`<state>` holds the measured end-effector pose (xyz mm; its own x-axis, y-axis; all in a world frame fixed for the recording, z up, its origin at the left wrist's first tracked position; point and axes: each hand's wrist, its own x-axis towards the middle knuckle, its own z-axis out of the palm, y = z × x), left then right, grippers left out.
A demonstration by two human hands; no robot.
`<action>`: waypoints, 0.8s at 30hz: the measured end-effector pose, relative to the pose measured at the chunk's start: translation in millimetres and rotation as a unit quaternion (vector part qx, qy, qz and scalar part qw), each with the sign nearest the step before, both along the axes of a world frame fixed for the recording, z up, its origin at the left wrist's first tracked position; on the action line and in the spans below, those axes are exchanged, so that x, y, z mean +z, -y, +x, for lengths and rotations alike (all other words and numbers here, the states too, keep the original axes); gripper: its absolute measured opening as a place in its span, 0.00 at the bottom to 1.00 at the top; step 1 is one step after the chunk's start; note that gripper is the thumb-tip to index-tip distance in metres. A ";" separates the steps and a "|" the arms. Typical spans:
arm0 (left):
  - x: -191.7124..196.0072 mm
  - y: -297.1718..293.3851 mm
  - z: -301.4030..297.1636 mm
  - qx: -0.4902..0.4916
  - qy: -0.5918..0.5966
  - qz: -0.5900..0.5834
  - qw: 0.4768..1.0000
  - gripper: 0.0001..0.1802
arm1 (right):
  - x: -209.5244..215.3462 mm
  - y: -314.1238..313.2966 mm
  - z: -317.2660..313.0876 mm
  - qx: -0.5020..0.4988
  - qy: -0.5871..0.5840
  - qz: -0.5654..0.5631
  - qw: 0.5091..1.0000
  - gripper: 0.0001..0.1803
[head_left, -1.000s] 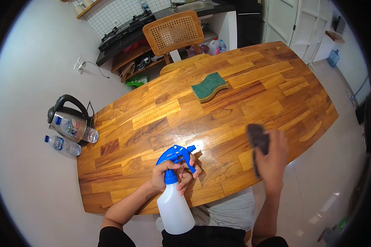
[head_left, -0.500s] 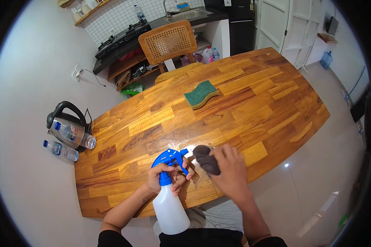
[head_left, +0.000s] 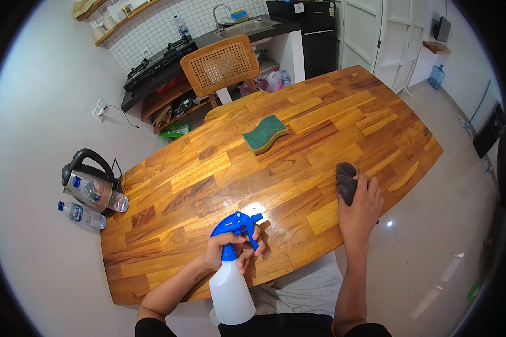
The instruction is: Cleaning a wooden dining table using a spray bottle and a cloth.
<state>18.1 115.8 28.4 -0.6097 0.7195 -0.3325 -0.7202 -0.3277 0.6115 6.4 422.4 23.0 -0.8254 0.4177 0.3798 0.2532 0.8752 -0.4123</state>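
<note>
My left hand (head_left: pixel 230 250) is wrapped round the neck of a white spray bottle (head_left: pixel 231 295) with a blue trigger head, its nozzle pointing right over the near edge of the wooden table (head_left: pixel 208 194). Some of its fingers curl at the trigger. Toward the table's right side, my right hand (head_left: pixel 362 205) grips a dark grey cloth (head_left: pixel 346 181), bunched up and pressed to the tabletop. Beyond both hands, a green and yellow sponge (head_left: pixel 265 135) lies on the table, scouring side up, touched by neither hand.
At the left end stand an electric kettle (head_left: pixel 87 174) and two clear plastic bottles, one bottle (head_left: pixel 81 215) in front of the other. A cane-backed chair (head_left: pixel 220 64) is at the far side. Behind it is a kitchen counter with a stove (head_left: pixel 160 62) and a sink (head_left: pixel 253 26).
My right hand has slid the cloth from beside the spray nozzle rightward and away across the table. The left hand still holds the bottle in nearly the same place. The view has shifted slightly.
</note>
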 end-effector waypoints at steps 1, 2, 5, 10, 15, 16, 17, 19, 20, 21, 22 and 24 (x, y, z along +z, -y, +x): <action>-1.7 0.5 0.0 -0.004 -0.013 -0.009 1.000 0.20 | 2.7 3.3 2.0 0.007 0.009 0.000 1.000 0.29; -1.6 -0.4 -0.2 -0.005 -0.012 -0.009 1.000 0.20 | 3.8 6.7 3.4 0.014 0.017 0.001 1.000 0.29; 1.7 -3.7 -0.3 0.011 -0.004 -0.012 1.000 0.21 | 1.0 16.0 9.3 0.051 -0.003 0.004 0.999 0.29; 4.2 -5.8 0.5 0.026 -0.010 0.006 1.000 0.23 | 3.1 20.6 10.3 0.055 0.000 0.007 0.998 0.29; -3.7 1.2 0.0 0.025 -0.023 0.026 0.999 0.23 | 9.4 55.4 16.7 0.122 0.042 0.008 0.992 0.30; -4.7 1.5 0.0 0.026 -0.020 0.037 0.999 0.24 | 8.3 65.9 18.7 0.196 0.054 0.016 0.979 0.30; -4.9 1.8 0.5 0.022 -0.020 0.036 0.999 0.24 | 8.3 72.5 19.9 0.269 0.065 0.022 0.961 0.31; -6.0 2.7 2.1 0.024 -0.032 0.043 0.998 0.24 | 9.3 77.5 20.3 0.323 0.051 0.011 0.945 0.31; -6.1 4.0 3.1 0.026 -0.039 0.046 0.998 0.25 | 9.5 78.8 20.1 0.381 0.035 0.001 0.924 0.31; -6.1 5.6 3.9 0.023 -0.038 0.045 0.998 0.25 | 3.9 71.7 13.9 0.404 0.036 -0.043 0.913 0.31; -5.8 7.4 4.7 0.030 -0.040 0.042 0.998 0.25 | 3.9 63.9 7.9 0.401 0.036 -0.044 0.914 0.31; -6.0 8.1 7.0 0.035 -0.038 0.041 0.998 0.25 | 5.2 44.9 -4.2 0.354 0.028 -0.054 0.933 0.29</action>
